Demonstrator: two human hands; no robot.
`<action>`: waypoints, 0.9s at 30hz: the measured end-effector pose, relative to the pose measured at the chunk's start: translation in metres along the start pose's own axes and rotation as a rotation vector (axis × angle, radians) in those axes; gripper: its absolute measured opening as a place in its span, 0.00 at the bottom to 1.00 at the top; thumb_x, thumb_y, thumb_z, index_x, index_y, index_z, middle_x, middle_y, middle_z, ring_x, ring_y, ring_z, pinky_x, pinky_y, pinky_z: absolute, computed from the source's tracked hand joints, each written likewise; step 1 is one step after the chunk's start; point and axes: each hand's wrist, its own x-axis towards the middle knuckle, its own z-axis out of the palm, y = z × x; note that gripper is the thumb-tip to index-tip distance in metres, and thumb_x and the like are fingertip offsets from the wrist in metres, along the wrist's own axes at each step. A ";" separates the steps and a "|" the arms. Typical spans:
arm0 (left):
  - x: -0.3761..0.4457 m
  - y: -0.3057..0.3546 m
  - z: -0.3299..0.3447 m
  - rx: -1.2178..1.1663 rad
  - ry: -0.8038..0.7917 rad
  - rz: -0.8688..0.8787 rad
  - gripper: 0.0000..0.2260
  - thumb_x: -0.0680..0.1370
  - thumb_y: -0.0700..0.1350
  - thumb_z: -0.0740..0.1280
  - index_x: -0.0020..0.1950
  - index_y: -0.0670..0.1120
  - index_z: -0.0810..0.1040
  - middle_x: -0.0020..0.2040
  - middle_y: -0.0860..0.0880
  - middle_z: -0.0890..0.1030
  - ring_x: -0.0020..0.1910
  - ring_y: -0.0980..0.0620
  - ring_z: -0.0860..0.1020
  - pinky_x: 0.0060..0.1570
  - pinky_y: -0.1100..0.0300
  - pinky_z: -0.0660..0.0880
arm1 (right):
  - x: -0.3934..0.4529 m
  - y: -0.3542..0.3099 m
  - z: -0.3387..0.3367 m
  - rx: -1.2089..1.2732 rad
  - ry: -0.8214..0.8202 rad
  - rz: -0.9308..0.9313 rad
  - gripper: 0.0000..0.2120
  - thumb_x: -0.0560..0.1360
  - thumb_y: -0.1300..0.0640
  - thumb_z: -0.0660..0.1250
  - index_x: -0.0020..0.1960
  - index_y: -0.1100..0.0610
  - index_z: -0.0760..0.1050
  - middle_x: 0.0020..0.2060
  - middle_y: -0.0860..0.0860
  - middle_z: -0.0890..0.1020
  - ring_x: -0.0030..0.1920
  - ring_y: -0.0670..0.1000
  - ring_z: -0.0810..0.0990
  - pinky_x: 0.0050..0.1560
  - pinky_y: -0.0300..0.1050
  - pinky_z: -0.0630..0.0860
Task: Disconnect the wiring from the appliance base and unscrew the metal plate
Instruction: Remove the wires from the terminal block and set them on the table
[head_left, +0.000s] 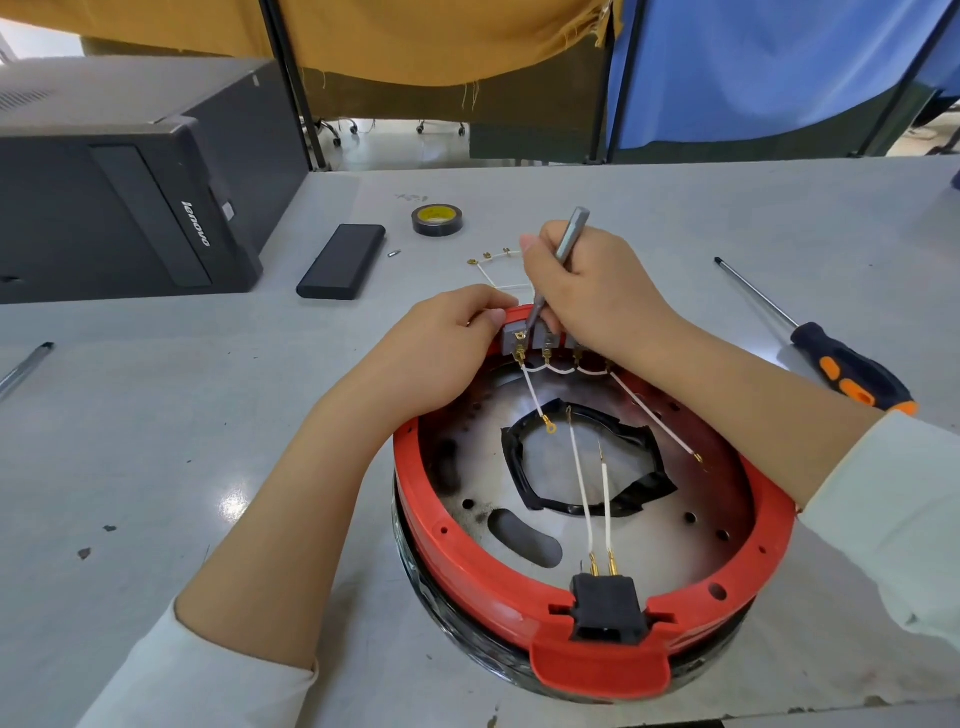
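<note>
The appliance base (592, 519), a round body with a red rim, lies upside down on the grey worktop (156, 415) close to the near edge; inside the rim sits the metal plate (649, 540), pierced with holes and ringed at its centre opening by black tape; a black socket (607, 608) is set in the near side of the rim, with two white wires (595, 499) rising from it across the plate. At the far side of the rim a grey terminal block (530, 340) carries brass lugs and short white looped leads; the left hand (452, 338) rests on the rim there, its grip curled round the block's left end; the right hand (587, 291) has its grip clamped on a thin metal screwdriver (563, 260), held steeply with the tip down on the block's leftmost terminal. A loose white wire piece (491, 265) with brass ends lies on the worktop just beyond the hands; farther back are a roll of black tape (437, 220), a flat black case (342, 261) and a small bit (394, 254) beside it; an orange-and-black screwdriver (831, 353) lies to the right, a pen (26, 366) to the far left, and a black computer tower (130, 182) lies on its side at the back left.
</note>
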 end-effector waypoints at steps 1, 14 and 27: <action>0.000 0.000 0.000 0.001 0.001 0.002 0.14 0.82 0.46 0.55 0.63 0.53 0.76 0.57 0.56 0.78 0.56 0.56 0.74 0.48 0.66 0.66 | -0.001 0.000 0.001 -0.007 -0.015 -0.005 0.19 0.81 0.53 0.57 0.36 0.64 0.66 0.25 0.56 0.72 0.26 0.48 0.71 0.37 0.51 0.73; 0.000 -0.001 0.001 -0.005 0.011 -0.010 0.14 0.82 0.46 0.55 0.63 0.54 0.76 0.53 0.56 0.78 0.51 0.57 0.74 0.43 0.73 0.65 | 0.008 0.000 0.004 -0.118 -0.054 0.007 0.19 0.76 0.56 0.60 0.28 0.54 0.59 0.24 0.48 0.65 0.27 0.50 0.66 0.31 0.46 0.62; 0.000 -0.001 0.001 -0.004 0.007 0.002 0.14 0.82 0.46 0.55 0.64 0.53 0.75 0.58 0.55 0.78 0.56 0.57 0.73 0.47 0.66 0.66 | -0.001 0.003 0.004 -0.019 -0.013 -0.039 0.17 0.79 0.55 0.60 0.33 0.60 0.64 0.24 0.50 0.67 0.27 0.48 0.68 0.34 0.49 0.68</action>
